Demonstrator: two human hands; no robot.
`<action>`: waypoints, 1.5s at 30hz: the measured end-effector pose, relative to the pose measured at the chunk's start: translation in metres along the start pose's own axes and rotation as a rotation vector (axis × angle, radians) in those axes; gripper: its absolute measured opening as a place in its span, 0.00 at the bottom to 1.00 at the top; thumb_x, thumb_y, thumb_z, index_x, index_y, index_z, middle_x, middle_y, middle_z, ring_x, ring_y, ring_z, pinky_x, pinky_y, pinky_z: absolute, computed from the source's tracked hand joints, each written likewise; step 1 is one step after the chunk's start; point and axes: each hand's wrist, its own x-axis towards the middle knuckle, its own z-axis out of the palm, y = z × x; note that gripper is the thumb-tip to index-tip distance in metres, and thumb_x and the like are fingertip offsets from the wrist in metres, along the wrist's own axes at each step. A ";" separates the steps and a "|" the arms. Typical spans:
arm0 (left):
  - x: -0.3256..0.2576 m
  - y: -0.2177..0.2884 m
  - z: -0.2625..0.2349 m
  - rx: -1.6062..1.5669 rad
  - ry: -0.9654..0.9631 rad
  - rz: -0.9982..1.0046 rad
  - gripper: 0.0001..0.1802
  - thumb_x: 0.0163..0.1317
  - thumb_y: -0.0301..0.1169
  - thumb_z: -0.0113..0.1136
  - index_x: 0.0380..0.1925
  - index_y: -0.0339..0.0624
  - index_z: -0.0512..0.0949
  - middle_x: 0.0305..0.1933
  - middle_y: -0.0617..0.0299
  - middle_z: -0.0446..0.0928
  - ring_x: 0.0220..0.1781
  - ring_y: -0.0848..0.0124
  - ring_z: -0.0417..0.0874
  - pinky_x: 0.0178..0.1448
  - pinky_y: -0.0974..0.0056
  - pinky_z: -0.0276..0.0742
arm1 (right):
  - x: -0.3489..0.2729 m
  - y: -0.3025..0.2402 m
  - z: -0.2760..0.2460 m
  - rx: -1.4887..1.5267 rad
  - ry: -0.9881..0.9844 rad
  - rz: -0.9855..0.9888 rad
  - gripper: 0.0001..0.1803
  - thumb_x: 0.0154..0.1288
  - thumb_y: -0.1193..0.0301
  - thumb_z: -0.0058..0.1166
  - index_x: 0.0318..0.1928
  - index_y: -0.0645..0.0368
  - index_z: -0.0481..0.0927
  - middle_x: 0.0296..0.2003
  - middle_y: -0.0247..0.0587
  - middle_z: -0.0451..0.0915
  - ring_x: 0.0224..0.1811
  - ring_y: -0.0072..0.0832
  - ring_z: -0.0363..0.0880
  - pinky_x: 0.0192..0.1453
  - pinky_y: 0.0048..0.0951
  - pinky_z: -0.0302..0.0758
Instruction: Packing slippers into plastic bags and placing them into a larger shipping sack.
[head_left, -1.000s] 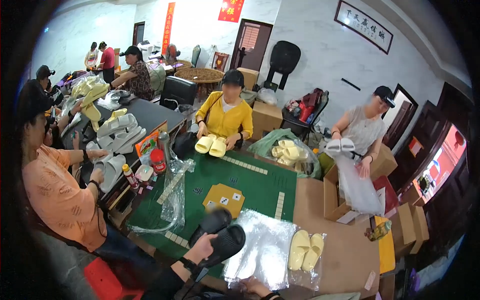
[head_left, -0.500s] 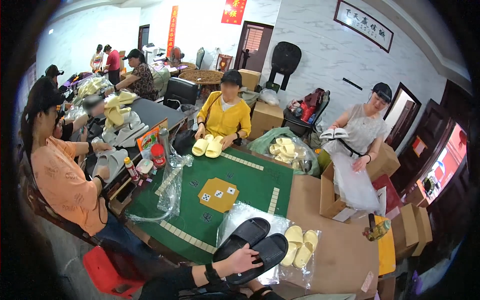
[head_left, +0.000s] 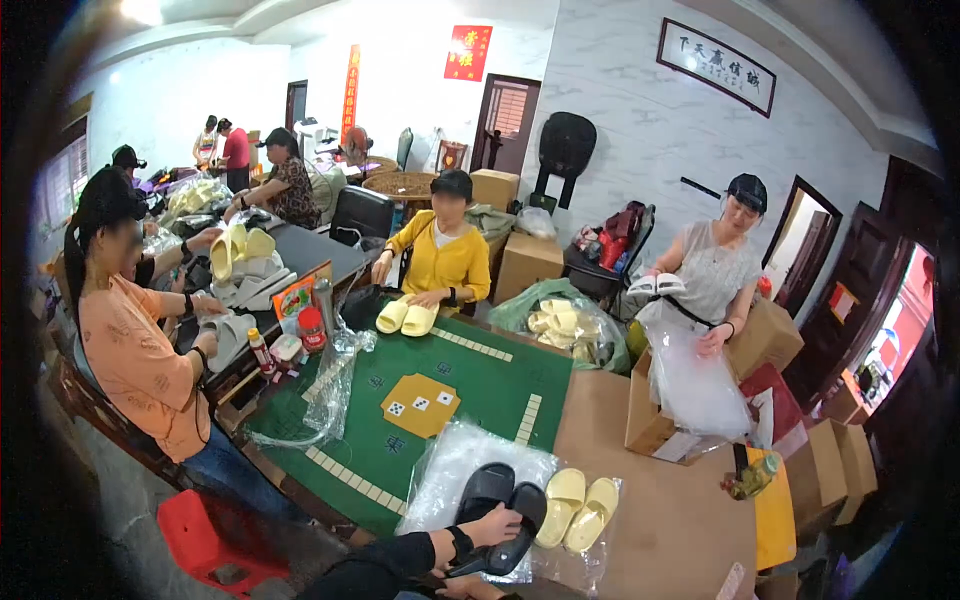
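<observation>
A pair of black slippers lies on a clear plastic bag at the near edge of the table. My left hand, with a dark sleeve and a wristband, rests on top of the pair and grips it. Just right of it, a pair of pale yellow slippers lies inside clear plastic. Only a sliver of my right hand shows at the lower edge, under the black slippers, and its fingers are hidden.
The green game mat carries a yellow pad with dice. Brown cardboard covers the table's right side, where an open box stands. Three seated people handle slippers and bags. A red stool stands lower left, and bottles at the left.
My left hand has carried the black slippers rightward and down from over the green mat onto the clear bag beside the yellow pair. The view has shifted a little.
</observation>
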 end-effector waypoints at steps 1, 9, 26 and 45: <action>-0.007 -0.004 -0.010 0.214 0.023 0.076 0.22 0.61 0.38 0.46 0.54 0.41 0.65 0.50 0.52 0.71 0.56 0.59 0.68 0.55 0.53 0.65 | 0.004 0.002 -0.002 0.006 0.005 -0.014 0.22 0.57 0.54 0.48 0.53 0.41 0.72 0.45 0.56 0.74 0.46 0.49 0.73 0.49 0.42 0.71; -0.050 -0.065 -0.122 1.545 0.512 0.679 0.12 0.54 0.34 0.49 0.29 0.42 0.80 0.31 0.46 0.77 0.37 0.50 0.76 0.42 0.49 0.71 | -0.025 -0.032 -0.032 0.025 0.242 -0.017 0.17 0.58 0.60 0.47 0.44 0.51 0.78 0.39 0.51 0.78 0.42 0.47 0.76 0.45 0.41 0.72; -0.099 -0.025 -0.125 2.011 0.465 0.539 0.31 0.44 0.29 0.56 0.55 0.51 0.68 0.64 0.43 0.54 0.60 0.47 0.60 0.57 0.46 0.60 | -0.011 -0.079 -0.084 0.122 0.492 0.388 0.27 0.55 0.60 0.52 0.58 0.40 0.66 0.60 0.63 0.55 0.60 0.57 0.57 0.60 0.46 0.61; -0.099 -0.020 -0.127 2.371 0.015 0.792 0.33 0.45 0.43 0.64 0.55 0.61 0.67 0.52 0.52 0.65 0.55 0.52 0.66 0.53 0.50 0.65 | -0.066 -0.108 -0.094 0.605 1.039 0.450 0.32 0.59 0.59 0.53 0.60 0.64 0.62 0.61 0.68 0.54 0.66 0.50 0.50 0.67 0.34 0.50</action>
